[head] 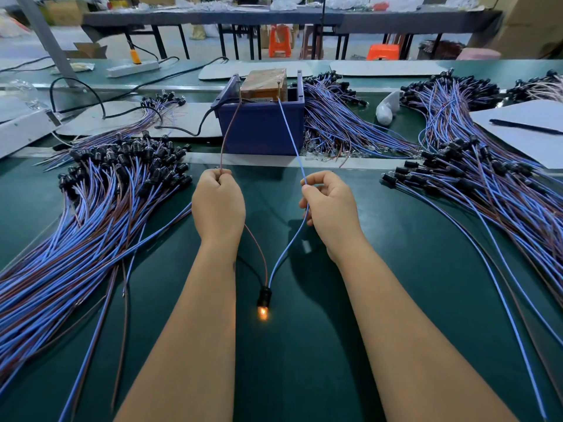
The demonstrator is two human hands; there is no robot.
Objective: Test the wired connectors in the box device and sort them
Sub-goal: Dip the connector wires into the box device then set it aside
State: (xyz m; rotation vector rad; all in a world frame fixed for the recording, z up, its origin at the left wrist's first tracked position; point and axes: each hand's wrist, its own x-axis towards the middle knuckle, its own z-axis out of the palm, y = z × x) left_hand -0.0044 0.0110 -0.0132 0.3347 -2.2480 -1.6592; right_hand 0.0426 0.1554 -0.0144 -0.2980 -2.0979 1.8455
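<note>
Here the left hand (218,205) pinches a thin brown wire (227,138) and the right hand (330,205) pinches a thin blue wire (289,132), both reaching up into the dark blue plastic box device (262,126). Nearer than the box, between the forearms, their black socket's small bulb (263,312) glows orange.

Head-worn wide-angle view, looking forward and down over the workbench

It sits close above both forearms, facing the green table (396,245) and the blue box device (262,126) straight ahead; edges bow outward, and the far workshop shows along the top. There is only one view
</note>
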